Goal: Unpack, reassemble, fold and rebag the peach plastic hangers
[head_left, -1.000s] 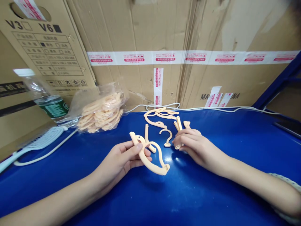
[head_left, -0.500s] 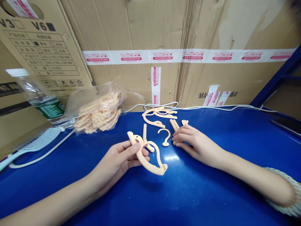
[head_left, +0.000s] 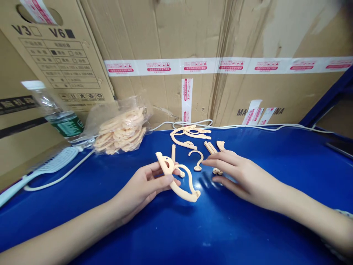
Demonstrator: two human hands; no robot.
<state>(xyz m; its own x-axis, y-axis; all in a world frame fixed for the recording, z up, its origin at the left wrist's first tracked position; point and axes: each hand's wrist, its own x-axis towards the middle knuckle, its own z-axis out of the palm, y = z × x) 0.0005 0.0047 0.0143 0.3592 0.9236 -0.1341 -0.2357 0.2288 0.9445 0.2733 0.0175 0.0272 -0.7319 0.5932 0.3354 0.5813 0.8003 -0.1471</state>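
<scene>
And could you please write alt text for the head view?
The left hand holds a curved cream piece over a blue table; the right hand is open near a hook and thin strips. Behind are bagged pieces, a bottle and boxes.

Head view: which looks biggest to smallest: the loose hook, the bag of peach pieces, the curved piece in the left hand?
1. Bag of peach pieces
2. Curved piece, though held nearest
3. Loose hook

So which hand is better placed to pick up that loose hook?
Probably the right hand: its fingers are spread, with a fingertip right by the hook, while the left hand holds a curved piece.
</scene>
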